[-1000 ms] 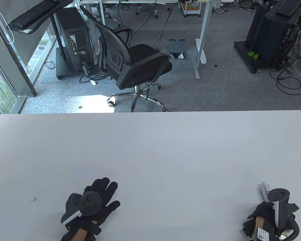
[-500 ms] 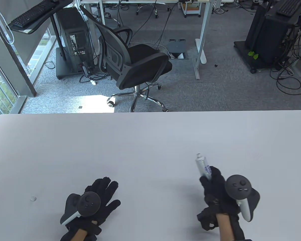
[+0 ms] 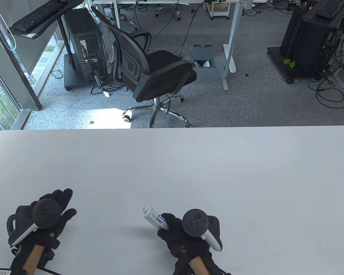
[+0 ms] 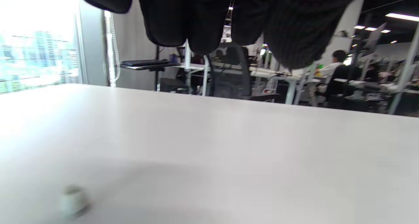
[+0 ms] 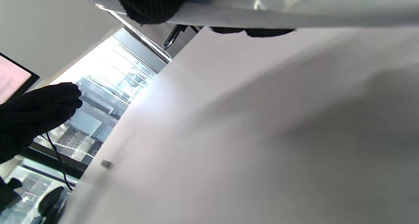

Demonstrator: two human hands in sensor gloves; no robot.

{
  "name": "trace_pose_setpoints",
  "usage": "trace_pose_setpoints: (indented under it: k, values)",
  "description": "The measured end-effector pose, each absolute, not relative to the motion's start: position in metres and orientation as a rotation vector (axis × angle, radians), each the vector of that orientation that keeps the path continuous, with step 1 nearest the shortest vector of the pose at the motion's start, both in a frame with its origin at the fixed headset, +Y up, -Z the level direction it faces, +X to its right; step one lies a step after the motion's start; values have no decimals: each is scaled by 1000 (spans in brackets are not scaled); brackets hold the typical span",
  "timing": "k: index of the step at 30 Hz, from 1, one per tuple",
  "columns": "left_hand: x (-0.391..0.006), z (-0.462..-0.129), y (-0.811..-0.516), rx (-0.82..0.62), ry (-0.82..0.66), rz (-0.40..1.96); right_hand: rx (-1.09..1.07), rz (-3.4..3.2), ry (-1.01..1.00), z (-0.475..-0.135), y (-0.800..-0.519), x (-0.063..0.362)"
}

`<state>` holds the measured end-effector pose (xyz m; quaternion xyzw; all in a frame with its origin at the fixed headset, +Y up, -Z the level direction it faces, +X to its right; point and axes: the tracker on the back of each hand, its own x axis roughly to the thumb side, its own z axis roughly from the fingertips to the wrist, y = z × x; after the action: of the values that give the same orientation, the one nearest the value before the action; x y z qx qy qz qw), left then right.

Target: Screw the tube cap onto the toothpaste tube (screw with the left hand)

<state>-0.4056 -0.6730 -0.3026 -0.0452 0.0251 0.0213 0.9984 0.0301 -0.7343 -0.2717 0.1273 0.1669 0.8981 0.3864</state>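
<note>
The tube (image 3: 154,219) is gripped in the right hand (image 3: 186,235), nozzle bare and aimed left. The cap (image 4: 72,201) lies on the table (image 3: 172,160) beneath the left hand (image 3: 46,214), whose fingers (image 3: 63,195) are spread, holding nothing. Pickup is judged in hand; pinching the cap comes next.

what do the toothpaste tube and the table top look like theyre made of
Toothpaste tube: probably thin metal or foil laminate; its silvery body shows sharp glints in the right wrist view, with blue print on it. The right hand grips it.

Table: smooth matte white surface, likely laminate or painted board; it shows only soft shadows and no grain. The core cannot be seen.
</note>
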Motion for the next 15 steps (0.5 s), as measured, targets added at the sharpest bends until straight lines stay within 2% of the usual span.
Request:
trace_pose_setpoints:
  k: [5,7,12,15]
  values:
    - [-449,-309,-720,-294,240,-75,332,2336,428,-272,-734,32]
    - [-454,-310,-734,-353,256,-57,327,2319,428,-273,-734,33]
    - [-456,-317,-755,-376,306,-142,343,2329,457,-272,-737,32]
    - [-452,-320,-755,-320,327,-150,351,2338,457,-272,-737,30]
